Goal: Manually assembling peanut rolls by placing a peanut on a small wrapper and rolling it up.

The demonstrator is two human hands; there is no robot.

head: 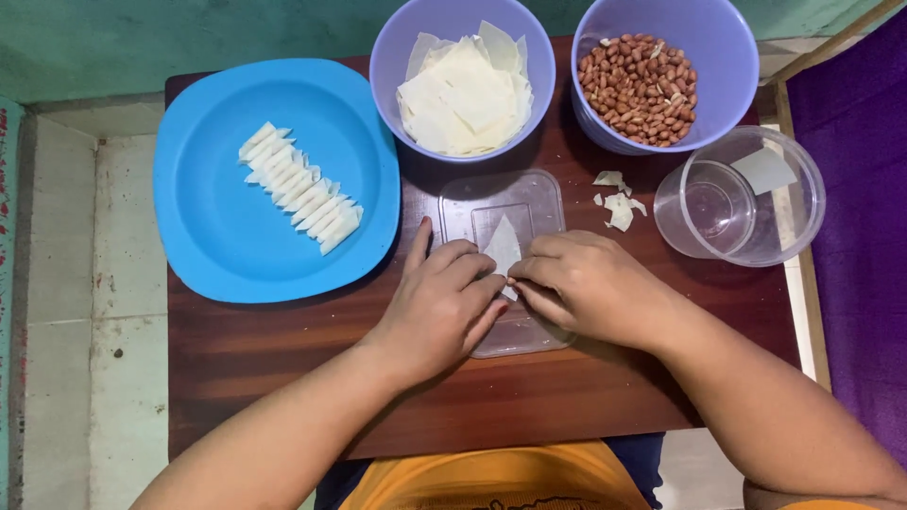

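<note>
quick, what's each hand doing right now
Left hand: fingers curled, pinching the white wrapper piece.
Right hand: fingers curled, pinching the same wrapper piece over the clear lid.

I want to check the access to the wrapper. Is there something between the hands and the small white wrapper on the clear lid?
Nothing visible does. The left hand and the right hand both already touch the white wrapper, pinching its lower end on the clear lid. The scraps lie apart, to the right.

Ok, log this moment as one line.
left hand: on wrapper | right hand: folding it | base: clear lid | blue plate: folded pieces
</note>
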